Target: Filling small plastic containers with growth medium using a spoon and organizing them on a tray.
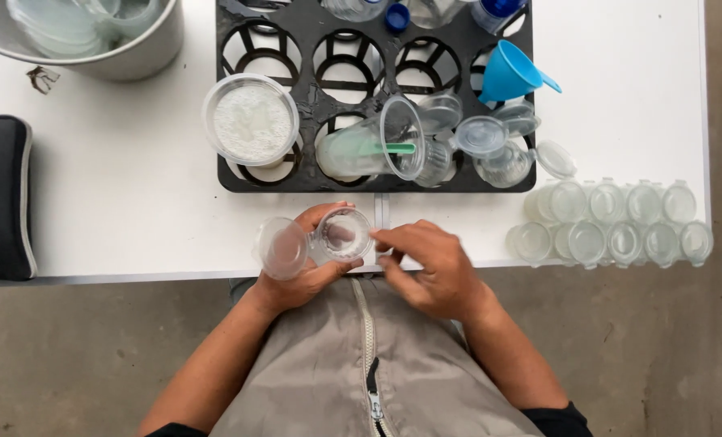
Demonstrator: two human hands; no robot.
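Small clear cup (343, 235), hinged lid (283, 248) open, sits gripped in left hand (308, 271); right hand (429, 271) touches its rim, holding nothing.

Left hand (308, 271): palm up, fingers curled closed around what it grips, thumb on the near side.
Right hand (425, 271): palm down, fingers loosely bent, fingertips (381, 236) pointing toward the left hand, just beside it, gripping nothing.
Forearms: bare, angling inward from the lower corners, wrists near each other.
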